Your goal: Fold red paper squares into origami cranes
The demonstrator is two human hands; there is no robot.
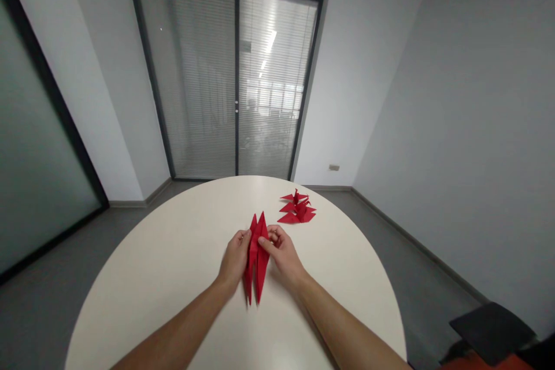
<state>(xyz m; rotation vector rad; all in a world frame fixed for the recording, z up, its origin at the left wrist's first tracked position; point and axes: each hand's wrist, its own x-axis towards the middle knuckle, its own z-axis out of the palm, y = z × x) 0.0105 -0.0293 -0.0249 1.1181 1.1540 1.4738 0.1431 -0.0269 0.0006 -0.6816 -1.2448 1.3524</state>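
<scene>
A piece of folded red origami paper, long and narrow with pointed ends above and below, is held between my two hands over the round table. My left hand grips its left side, with the thumb along the edge. On the right side, my right hand pinches a flap, thumb on the front and fingers curled behind. Two long points stick up and two hang down, with a gap between the lower ones. The fingertips behind the paper are partly hidden.
Several red origami cranes sit in a row on the table's far right side. The round cream table curves away at the front and sides. A black chair stands at lower right; a glass partition with blinds is beyond.
</scene>
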